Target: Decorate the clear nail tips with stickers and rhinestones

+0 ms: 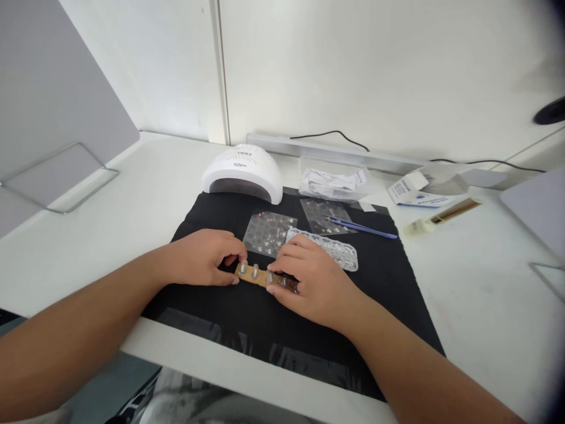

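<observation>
A narrow wooden strip [260, 279] lies on the black mat [238, 309], with several small clear nail tips [255, 271] standing in a row on it. My left hand [205, 257] grips the strip's left end between thumb and fingers. Over the right part of the strip, my right hand [315, 280] is closed, thumb and index finger on either side of a clear nail tip [269, 277]. The right end of the strip is partly hidden by this hand. Just behind it lies a clear compartment case [348, 257] with small shiny pieces.
A white nail lamp [242, 171] stands at the back. Two decorated sheets [267, 231] and blue tweezers [364, 227] lie on the mat. Behind are a clear box [333, 179] of papers and an open carton [415, 191]. A brush [454, 211] lies right.
</observation>
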Demonstrator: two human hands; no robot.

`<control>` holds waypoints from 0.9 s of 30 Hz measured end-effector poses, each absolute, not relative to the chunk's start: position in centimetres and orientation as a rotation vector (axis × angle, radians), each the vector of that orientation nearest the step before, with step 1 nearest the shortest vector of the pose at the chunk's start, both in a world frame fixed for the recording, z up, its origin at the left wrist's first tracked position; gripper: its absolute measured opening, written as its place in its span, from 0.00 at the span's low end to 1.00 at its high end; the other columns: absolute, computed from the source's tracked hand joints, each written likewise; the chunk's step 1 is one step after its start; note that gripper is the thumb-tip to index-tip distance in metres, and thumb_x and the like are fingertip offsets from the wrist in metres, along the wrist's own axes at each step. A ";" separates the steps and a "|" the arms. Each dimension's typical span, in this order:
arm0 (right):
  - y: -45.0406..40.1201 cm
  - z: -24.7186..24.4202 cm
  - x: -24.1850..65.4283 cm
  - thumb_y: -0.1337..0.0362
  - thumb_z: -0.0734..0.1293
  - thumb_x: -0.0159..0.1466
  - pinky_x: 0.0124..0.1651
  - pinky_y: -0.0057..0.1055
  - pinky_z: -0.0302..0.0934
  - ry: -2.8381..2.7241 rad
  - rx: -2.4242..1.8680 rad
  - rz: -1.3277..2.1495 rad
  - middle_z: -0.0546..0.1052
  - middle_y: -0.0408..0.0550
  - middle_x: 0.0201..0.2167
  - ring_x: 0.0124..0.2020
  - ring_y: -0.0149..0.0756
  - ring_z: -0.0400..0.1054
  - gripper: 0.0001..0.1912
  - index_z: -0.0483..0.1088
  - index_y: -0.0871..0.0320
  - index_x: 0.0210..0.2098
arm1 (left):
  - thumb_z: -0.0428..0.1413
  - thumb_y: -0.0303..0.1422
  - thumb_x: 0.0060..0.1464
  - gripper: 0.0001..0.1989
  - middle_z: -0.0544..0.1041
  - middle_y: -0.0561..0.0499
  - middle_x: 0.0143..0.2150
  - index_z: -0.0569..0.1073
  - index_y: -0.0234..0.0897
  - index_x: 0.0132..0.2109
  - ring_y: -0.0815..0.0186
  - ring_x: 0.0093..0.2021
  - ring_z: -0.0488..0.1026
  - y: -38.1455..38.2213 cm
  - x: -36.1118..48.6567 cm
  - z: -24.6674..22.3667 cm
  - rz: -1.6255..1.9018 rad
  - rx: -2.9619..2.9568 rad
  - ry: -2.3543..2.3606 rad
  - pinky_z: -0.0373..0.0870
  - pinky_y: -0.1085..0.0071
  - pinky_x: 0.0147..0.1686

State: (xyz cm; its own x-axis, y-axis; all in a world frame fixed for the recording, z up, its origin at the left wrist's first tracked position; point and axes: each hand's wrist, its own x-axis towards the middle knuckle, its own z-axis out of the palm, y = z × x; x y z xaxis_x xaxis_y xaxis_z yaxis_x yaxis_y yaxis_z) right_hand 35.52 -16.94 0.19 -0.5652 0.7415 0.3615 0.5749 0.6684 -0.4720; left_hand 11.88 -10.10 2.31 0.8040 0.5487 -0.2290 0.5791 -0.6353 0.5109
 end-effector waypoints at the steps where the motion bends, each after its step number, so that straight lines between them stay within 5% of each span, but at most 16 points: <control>1: -17.0 0.2 35.5 0.72 0.75 0.55 0.41 0.39 0.59 -2.342 -1.016 0.408 0.70 0.46 0.28 0.36 0.42 0.60 0.07 0.74 0.62 0.33 | 0.60 0.35 0.50 0.09 0.72 0.53 0.34 0.75 0.39 0.40 0.67 0.33 0.68 -10.1 11.9 2.3 -0.065 2.409 0.830 0.60 0.73 0.32; 7: -17.0 0.2 35.5 0.71 0.75 0.56 0.42 0.39 0.59 -2.339 -1.026 0.409 0.70 0.46 0.28 0.36 0.42 0.60 0.07 0.74 0.61 0.33 | 0.60 0.34 0.50 0.12 0.71 0.52 0.36 0.74 0.39 0.44 0.66 0.36 0.68 -10.1 11.0 2.5 -0.025 2.401 0.772 0.63 0.72 0.35; 14: -17.0 0.3 35.5 0.72 0.75 0.56 0.41 0.38 0.57 -2.340 -1.030 0.450 0.70 0.46 0.28 0.36 0.42 0.59 0.07 0.74 0.63 0.32 | 0.54 0.28 0.55 0.11 0.68 0.47 0.42 0.69 0.36 0.47 0.63 0.42 0.67 -11.1 11.3 2.9 0.429 2.431 0.451 0.65 0.66 0.43; 27: -17.0 0.1 35.4 0.73 0.76 0.54 0.41 0.37 0.57 -2.331 -1.027 0.437 0.68 0.44 0.26 0.34 0.40 0.58 0.10 0.69 0.62 0.27 | 0.57 0.31 0.53 0.13 0.66 0.46 0.45 0.74 0.40 0.47 0.58 0.46 0.64 -12.8 13.2 2.2 0.347 2.631 0.424 0.58 0.57 0.50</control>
